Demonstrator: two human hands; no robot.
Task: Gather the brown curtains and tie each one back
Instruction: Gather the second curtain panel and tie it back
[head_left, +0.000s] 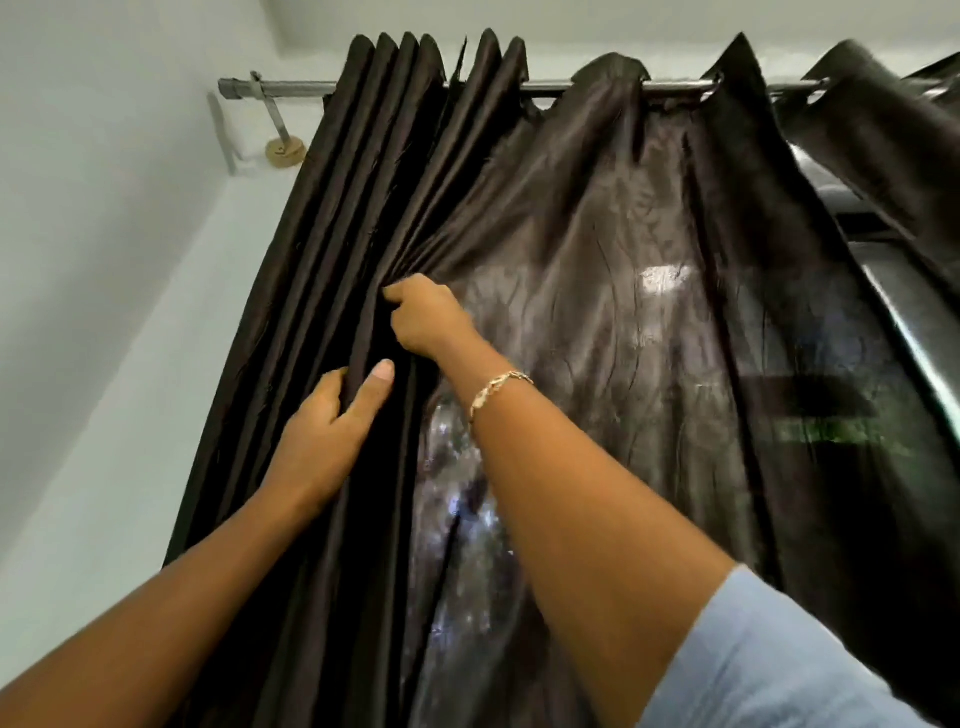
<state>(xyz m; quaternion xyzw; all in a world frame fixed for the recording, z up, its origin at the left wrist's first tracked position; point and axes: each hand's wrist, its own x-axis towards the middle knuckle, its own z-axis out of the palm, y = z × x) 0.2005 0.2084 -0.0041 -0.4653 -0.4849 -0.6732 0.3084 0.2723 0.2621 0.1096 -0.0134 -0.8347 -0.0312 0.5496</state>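
A dark brown curtain hangs from a metal rod and fills the middle of the view. Its left part is bunched into several tight pleats; the right part still spreads flat, with light showing through. My left hand grips the bunched pleats from the left, thumb over one fold. Just above it, my right hand, with a gold bracelet on the wrist, pinches a fold against the bunch. A second brown curtain hangs at the far right on the same rod.
A white wall meets the window wall in a corner at the left. The rod's bracket with a round wooden base is fixed there. A dark window frame shows between the two curtains at the right.
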